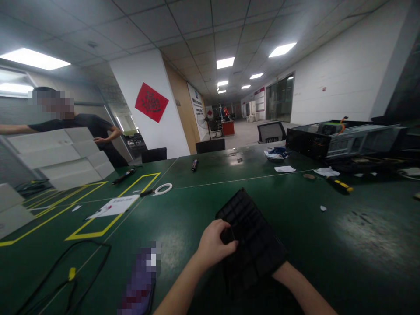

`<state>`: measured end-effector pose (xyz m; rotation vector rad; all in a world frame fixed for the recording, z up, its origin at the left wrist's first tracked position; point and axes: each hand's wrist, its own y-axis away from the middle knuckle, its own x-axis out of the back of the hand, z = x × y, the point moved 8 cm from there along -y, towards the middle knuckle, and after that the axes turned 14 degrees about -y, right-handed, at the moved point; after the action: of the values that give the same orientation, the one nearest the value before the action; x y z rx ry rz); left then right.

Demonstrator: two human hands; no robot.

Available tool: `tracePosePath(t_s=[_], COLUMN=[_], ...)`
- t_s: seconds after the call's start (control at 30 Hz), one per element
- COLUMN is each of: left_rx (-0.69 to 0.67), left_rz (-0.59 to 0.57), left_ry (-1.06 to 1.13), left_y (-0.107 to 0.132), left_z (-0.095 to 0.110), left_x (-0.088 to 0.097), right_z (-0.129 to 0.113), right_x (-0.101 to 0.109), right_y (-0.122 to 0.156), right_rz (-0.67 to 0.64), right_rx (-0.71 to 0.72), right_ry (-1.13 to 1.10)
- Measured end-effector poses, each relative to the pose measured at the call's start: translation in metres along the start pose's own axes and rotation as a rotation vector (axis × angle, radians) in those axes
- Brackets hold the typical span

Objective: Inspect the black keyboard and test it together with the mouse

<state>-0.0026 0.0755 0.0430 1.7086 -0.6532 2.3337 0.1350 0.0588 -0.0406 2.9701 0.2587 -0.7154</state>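
Note:
A black gridded tray (pixel 254 232) with square compartments is held tilted above the green table. My right hand (pixel 282 272) reaches under its lower right side; the wrist shows, while the fingers are hidden behind the tray. At the tray's left side is my left hand (pixel 215 245), thumb and fingers curled together in a pinch. Something dark is between them, but I cannot tell whether it is a separate small piece or part of the tray. To the left on the table lies a purple, blurred-out object (pixel 139 280).
White boxes (pixel 55 153) are stacked at the left before a person (pixel 95 124). An opened computer case (pixel 344 138) stands at the back right, with a yellow-black screwdriver (pixel 341 184) near it. Black cable (pixel 108 249) loops at front left; a white tape roll (pixel 163 189) lies mid-table.

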Motion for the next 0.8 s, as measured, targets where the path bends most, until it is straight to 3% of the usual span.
tracePosePath(t_s=[0.1,0.23,0.33,0.4,0.5,0.63,0.8], left_rx=[0.182,0.578,0.77,0.827,0.839,0.808,0.845], left_rz=[0.07,-0.031,-0.108,-0.14,-0.148,-0.169,-0.033], left_ry=[-0.16,-0.376,-0.504,-0.536,-0.547,-0.488,-0.414], left_y=[-0.015,-0.026,-0.017,-0.008,-0.001,-0.008,-0.006], left_z=[-0.041,-0.136,-0.199,-0.228,-0.247,-0.242,-0.245], left_x=[0.032,0.064,0.071,0.066,0.056,0.049,0.071], right_z=[-0.012,-0.018,-0.02,-0.02,-0.019,-0.016,-0.027], right_x=[-0.01,-0.012,-0.015,-0.016,-0.018,-0.017,-0.012], right_y=[0.0,0.007,0.012,0.013,0.012,0.01,0.013], right_rz=[-0.114,-0.13,-0.126,-0.128,-0.145,-0.151,-0.106], right_rx=[0.085,-0.004,-0.056,-0.069,-0.062,-0.045,-0.021], right_ry=[0.341,0.642,0.624,0.622,0.631,0.659,0.664])
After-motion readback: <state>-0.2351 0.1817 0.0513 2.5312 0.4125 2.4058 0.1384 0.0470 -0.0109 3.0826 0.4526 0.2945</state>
